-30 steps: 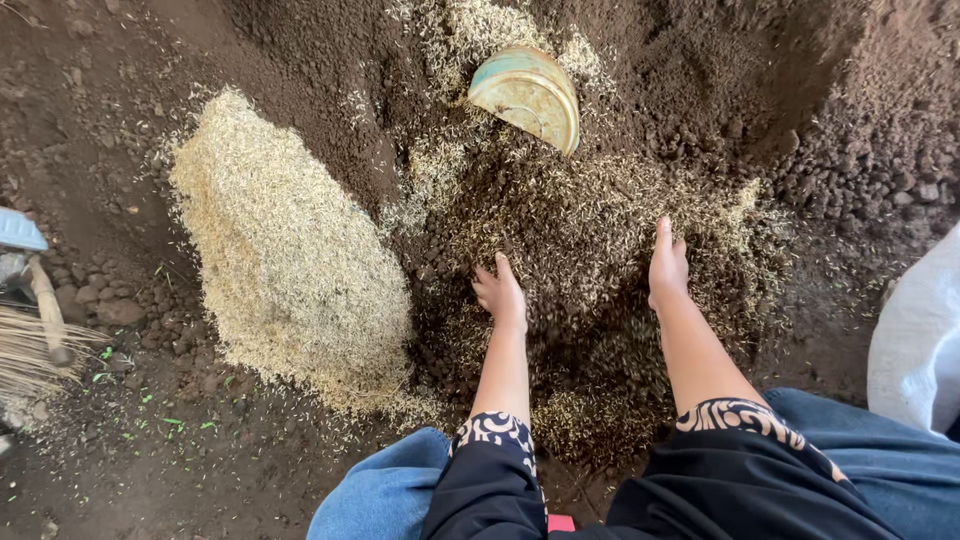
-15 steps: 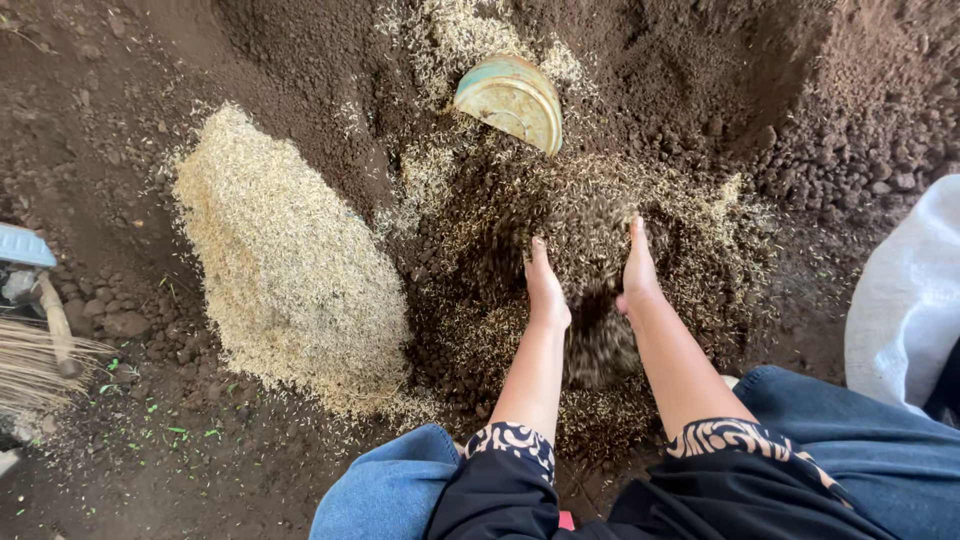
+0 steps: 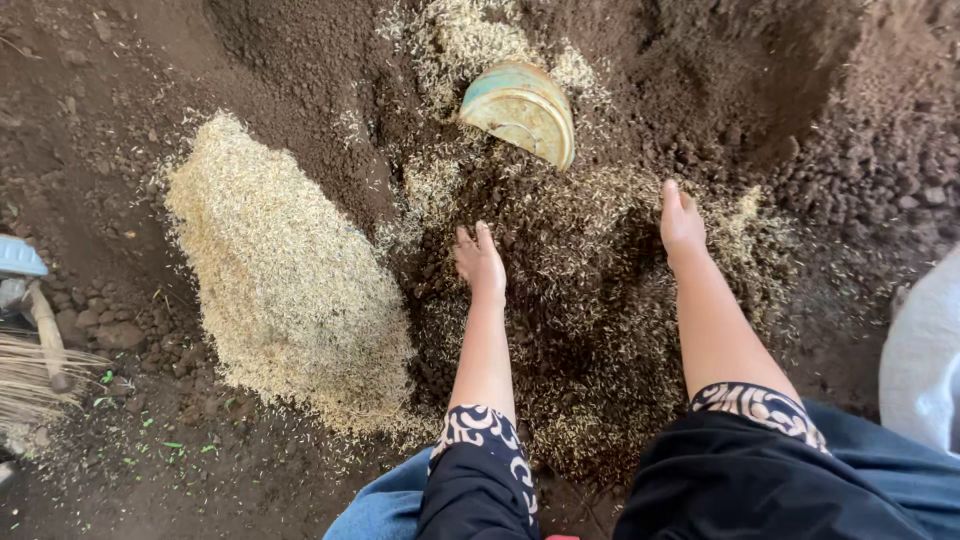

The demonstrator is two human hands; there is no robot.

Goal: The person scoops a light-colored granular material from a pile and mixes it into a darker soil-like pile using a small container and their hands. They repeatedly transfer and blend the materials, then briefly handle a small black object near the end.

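hands spread in half-blended soil and husk

left hand (image 3: pixel 481 262) flat and open, fingers pressed into the dark soil-and-husk mix (image 3: pixel 590 330), gripping nothing. right hand (image 3: pixel 682 222) likewise open, palm down on the same patch, well apart from the left. partly done, by the look of it: husk flecked through the soil around the hands, yet a large pale husk pile (image 3: pixel 285 285) untouched just beside the left hand. tipped green bowl (image 3: pixel 522 112) half sunk in soil beyond the hands, broom (image 3: pixel 35 370) at the left edge

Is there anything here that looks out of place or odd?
Yes: a round green-and-cream container lies tipped on its side, half sunk in the dark soil above the hands. Otherwise nothing stands out.
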